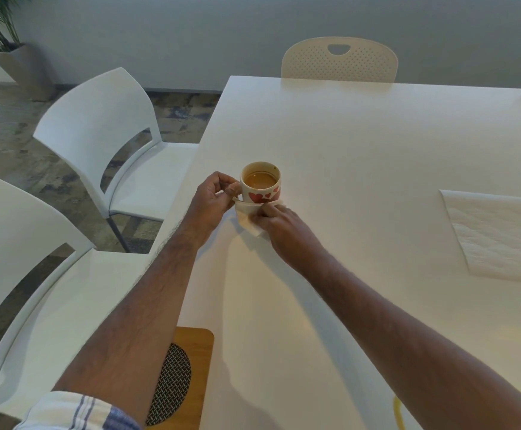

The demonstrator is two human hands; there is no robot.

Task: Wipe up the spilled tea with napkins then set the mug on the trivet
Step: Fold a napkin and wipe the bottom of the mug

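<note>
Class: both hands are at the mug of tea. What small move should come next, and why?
Probably the left hand, gripping the handle, should keep the heart-patterned mug steady while the right hand wipes the napkin round its base. The napkin is pressed against the mug's foot; the trivet waits near the table edge.

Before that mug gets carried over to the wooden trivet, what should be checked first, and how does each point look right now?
1. Left hand grips the handle of the white heart-printed mug: ok.
2. Tea level below the rim: ok.
3. Right hand off the mug: not ok, it presses the white paper napkin against the base.
4. Mug underside dry: cannot tell.
5. Wooden trivet with mesh centre free: not ok, the left forearm crosses it.
</note>
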